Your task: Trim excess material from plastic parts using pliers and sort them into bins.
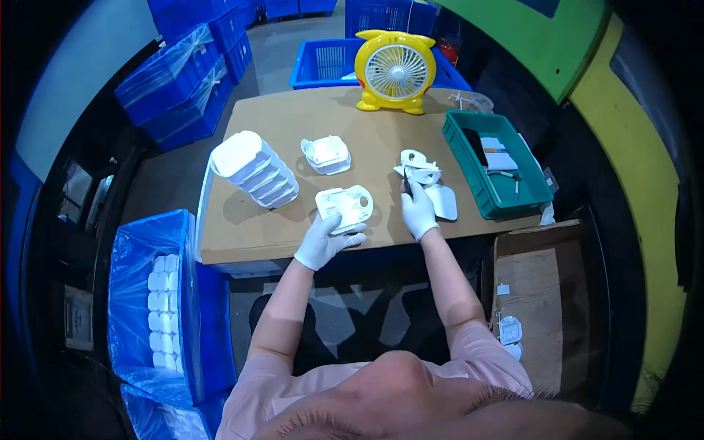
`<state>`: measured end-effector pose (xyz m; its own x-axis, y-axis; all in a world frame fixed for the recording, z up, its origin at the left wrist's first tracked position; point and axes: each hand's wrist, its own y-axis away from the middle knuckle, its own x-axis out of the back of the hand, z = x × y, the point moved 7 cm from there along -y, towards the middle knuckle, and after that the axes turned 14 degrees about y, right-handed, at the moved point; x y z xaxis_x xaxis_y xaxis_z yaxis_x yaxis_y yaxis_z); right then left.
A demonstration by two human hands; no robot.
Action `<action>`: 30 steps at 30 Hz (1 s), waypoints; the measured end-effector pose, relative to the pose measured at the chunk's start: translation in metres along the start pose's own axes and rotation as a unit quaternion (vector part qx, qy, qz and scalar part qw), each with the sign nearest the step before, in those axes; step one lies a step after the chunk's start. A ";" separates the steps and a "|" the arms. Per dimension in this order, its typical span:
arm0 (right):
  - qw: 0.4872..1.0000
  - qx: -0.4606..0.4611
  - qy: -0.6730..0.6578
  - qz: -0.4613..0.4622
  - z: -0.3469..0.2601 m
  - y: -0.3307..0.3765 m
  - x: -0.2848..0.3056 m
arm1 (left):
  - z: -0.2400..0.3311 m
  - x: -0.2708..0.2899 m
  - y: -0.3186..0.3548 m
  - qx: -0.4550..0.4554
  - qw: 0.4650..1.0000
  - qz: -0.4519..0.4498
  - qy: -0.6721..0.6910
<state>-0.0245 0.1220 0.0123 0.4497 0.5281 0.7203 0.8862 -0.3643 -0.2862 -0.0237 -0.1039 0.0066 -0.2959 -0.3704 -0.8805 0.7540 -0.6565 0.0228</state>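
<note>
Can't ID the dark thing (407, 180), mostly covered by the right hand (419, 213). Only getting part of the bottom-cropped lower-left bin (141, 412) tbh.

Your gloved left hand (321, 240) grips, thumb (331, 222) uppermost; your gloved right hand (419, 212) pinches farther forward, both forearms (446, 275) bare.

On our brown table (279, 114) we had a white stack (262, 174) left of our left hand (325, 240), white parts (422, 174) by our right hand (420, 213), a green tray (519, 207) right of it and a yellow fan (396, 72) beyond.
</note>
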 end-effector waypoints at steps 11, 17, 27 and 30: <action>0.980 0.046 -0.124 -0.149 -0.059 0.039 -0.018 | -0.007 0.000 -0.012 0.018 0.987 -0.081 -0.135; 0.977 0.047 -0.126 -0.164 -0.047 0.034 -0.023 | -0.013 0.011 -0.015 -0.051 0.974 -0.017 -0.218; 0.961 0.186 0.049 0.200 -0.071 0.032 0.061 | -0.003 0.001 -0.012 0.012 0.994 -0.074 0.081; 0.943 0.185 0.071 0.268 -0.064 0.022 0.109 | -0.003 -0.001 -0.014 0.008 0.986 -0.084 0.143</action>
<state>0.0368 0.1229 0.1250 0.8476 0.2269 0.4796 0.5262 -0.2431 -0.8149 -0.0326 -0.0923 0.0059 -0.2372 -0.0565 -0.9698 0.6978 -0.7045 -0.1296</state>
